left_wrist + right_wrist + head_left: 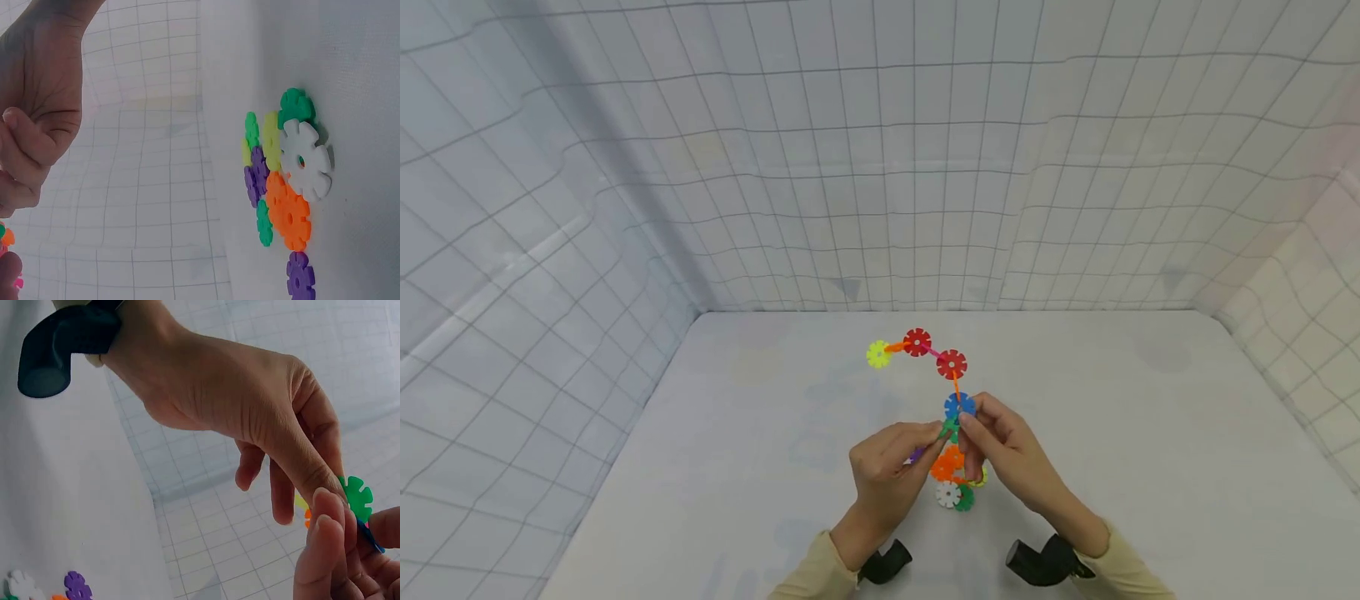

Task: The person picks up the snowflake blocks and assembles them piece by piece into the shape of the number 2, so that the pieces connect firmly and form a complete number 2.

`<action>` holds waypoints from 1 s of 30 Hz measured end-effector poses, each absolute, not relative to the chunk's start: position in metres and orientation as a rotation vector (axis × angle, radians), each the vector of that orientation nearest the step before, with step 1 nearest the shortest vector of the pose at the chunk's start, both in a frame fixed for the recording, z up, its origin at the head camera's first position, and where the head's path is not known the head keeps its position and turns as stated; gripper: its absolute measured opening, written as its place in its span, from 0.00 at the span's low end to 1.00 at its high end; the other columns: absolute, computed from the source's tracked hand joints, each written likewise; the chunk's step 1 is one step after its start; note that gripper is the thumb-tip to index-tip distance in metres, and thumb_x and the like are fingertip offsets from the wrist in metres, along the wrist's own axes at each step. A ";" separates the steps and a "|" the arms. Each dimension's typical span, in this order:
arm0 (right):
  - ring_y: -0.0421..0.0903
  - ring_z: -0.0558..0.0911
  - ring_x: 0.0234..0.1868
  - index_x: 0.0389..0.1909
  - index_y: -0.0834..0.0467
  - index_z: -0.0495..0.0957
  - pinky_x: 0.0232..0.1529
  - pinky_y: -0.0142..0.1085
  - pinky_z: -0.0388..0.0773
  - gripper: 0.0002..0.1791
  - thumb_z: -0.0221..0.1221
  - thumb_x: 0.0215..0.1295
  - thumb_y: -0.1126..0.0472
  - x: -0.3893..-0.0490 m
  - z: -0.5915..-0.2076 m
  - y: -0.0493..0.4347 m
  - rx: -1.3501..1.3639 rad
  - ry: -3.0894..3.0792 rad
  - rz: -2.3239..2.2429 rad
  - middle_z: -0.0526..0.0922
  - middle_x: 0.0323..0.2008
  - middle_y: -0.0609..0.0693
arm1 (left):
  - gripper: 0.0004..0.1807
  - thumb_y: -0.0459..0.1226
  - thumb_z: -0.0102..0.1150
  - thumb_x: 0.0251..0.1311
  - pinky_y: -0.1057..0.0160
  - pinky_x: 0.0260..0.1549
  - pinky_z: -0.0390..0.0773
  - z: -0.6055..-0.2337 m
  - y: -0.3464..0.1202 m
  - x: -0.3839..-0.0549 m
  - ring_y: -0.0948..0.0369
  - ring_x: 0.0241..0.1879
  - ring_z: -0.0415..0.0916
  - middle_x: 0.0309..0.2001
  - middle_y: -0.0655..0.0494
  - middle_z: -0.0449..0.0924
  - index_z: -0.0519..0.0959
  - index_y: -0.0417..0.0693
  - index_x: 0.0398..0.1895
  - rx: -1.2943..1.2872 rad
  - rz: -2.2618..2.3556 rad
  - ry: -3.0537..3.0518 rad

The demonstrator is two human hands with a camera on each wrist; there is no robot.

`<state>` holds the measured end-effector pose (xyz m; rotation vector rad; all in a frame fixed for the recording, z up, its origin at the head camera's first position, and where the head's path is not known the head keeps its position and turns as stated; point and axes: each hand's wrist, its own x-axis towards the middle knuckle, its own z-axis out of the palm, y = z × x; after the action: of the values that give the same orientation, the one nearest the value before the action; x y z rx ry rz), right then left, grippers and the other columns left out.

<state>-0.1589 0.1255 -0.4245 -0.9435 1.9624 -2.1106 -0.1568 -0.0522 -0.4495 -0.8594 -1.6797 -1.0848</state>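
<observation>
A chain of slotted plastic snowflake discs rises from between the two hands, held up over the table. It runs from a yellow disc (878, 354) through two red discs (952, 364), with orange and pink discs seen edge-on between them, down to a blue disc (958, 407). My right hand (1011, 450) pinches the blue disc between thumb and fingers. At the lower end, my left hand (891, 471) pinches a green disc (358, 499) against the blue one. Fingers partly hide where these two discs meet.
Loose discs lie on the white table (760, 450) below the hands: orange (289, 215), white (305, 161), purple (300, 277), green (295, 107) and yellow ones, some overlapping. White gridded sheeting (925, 167) surrounds the table at the back and sides.
</observation>
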 end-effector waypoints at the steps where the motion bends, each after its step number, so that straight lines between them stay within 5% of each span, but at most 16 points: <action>1: 0.51 0.74 0.15 0.41 0.69 0.66 0.16 0.37 0.76 0.06 0.42 0.73 0.71 -0.159 -0.426 0.125 -0.932 1.948 -2.128 0.71 0.24 0.59 | 0.07 0.33 0.68 0.54 0.70 0.28 0.78 -0.449 -0.052 -0.157 0.59 0.28 0.83 0.30 0.49 0.84 0.84 0.36 0.33 -0.858 -1.075 -1.686; 10: 0.53 0.75 0.17 0.36 0.69 0.66 0.19 0.34 0.76 0.11 0.46 0.74 0.63 -0.167 -0.431 0.134 -0.687 2.040 -2.168 0.71 0.25 0.66 | 0.08 0.33 0.73 0.47 0.70 0.34 0.78 -0.462 -0.052 -0.161 0.62 0.34 0.80 0.34 0.57 0.82 0.81 0.45 0.30 -0.786 -1.141 -2.005; 17: 0.47 0.75 0.17 0.36 0.70 0.65 0.19 0.32 0.74 0.13 0.46 0.75 0.62 -0.177 -0.428 0.146 -0.622 2.071 -2.205 0.73 0.25 0.56 | 0.09 0.43 0.70 0.52 0.70 0.29 0.70 -0.482 -0.050 -0.157 0.63 0.30 0.70 0.30 0.63 0.80 0.86 0.48 0.31 -0.653 -1.117 -2.633; 25: 0.42 0.75 0.18 0.36 0.68 0.66 0.20 0.31 0.74 0.14 0.46 0.75 0.59 -0.181 -0.419 0.158 -0.556 2.051 -2.239 0.74 0.25 0.50 | 0.28 0.57 0.75 0.35 0.68 0.33 0.69 -0.500 -0.054 -0.154 0.65 0.33 0.62 0.31 0.65 0.68 0.79 0.51 0.35 -0.665 -0.995 -2.944; 30: 0.41 0.75 0.18 0.35 0.62 0.68 0.20 0.31 0.74 0.10 0.46 0.75 0.60 -0.180 -0.415 0.162 -0.562 1.998 -2.275 0.74 0.24 0.51 | 0.24 0.55 0.76 0.37 0.70 0.31 0.68 -0.503 -0.056 -0.153 0.65 0.32 0.61 0.30 0.66 0.64 0.77 0.54 0.33 -0.736 -0.975 -2.925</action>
<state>-0.1803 0.1619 -0.4150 -0.5615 1.9981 -2.2755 -0.1530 -0.0559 -0.5031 -0.7363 -2.9253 -0.9753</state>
